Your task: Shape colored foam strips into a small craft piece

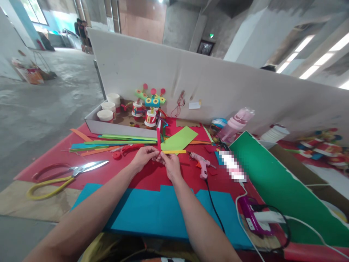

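Observation:
A red paper strip (159,137) stands upright and a yellow strip (178,151) points to the right; the two meet at a corner between my fingertips. My left hand (144,157) pinches the joined ends from the left, and my right hand (171,163) pinches them from the right. Behind the hands lies a light green paper sheet (181,139). Just right of my right hand a pink glue gun (202,163) rests on the red tabletop (114,174). Green, blue and orange strips (120,142) lie left of the sheet.
Large scissors (72,174) lie open at the left. A white box (120,129) holds cups and paper-cup figures. Blue sheets (147,209) cover the front edge. A green board (275,189), pink bottle (236,125) and purple power strip (253,216) with cables stand right. People (82,34) are far back.

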`<state>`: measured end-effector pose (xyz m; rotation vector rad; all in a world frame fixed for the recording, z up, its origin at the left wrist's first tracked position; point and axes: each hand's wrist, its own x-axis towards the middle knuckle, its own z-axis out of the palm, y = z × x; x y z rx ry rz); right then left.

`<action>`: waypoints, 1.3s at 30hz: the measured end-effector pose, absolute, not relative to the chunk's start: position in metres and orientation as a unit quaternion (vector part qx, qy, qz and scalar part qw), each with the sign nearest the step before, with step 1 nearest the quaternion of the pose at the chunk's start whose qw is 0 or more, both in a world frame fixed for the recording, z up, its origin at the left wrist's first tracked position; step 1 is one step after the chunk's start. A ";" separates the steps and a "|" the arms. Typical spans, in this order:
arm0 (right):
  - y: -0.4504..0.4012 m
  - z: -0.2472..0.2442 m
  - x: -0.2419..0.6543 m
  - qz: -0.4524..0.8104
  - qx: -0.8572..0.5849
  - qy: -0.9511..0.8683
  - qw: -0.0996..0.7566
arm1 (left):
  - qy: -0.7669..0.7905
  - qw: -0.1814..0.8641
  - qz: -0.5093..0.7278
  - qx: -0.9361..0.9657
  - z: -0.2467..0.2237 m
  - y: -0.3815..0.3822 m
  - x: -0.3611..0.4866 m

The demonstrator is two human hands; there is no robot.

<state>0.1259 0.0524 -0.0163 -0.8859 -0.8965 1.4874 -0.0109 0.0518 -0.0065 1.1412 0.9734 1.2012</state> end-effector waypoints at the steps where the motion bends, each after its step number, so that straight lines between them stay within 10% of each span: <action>1: 0.052 -0.016 0.126 0.630 -0.378 -0.379 0.563 | 0.410 0.577 0.515 0.484 -0.007 0.052 -0.011; 39: 0.053 -0.019 0.127 0.688 -0.316 -0.348 0.553 | 0.410 0.609 0.533 0.422 -0.007 0.053 -0.011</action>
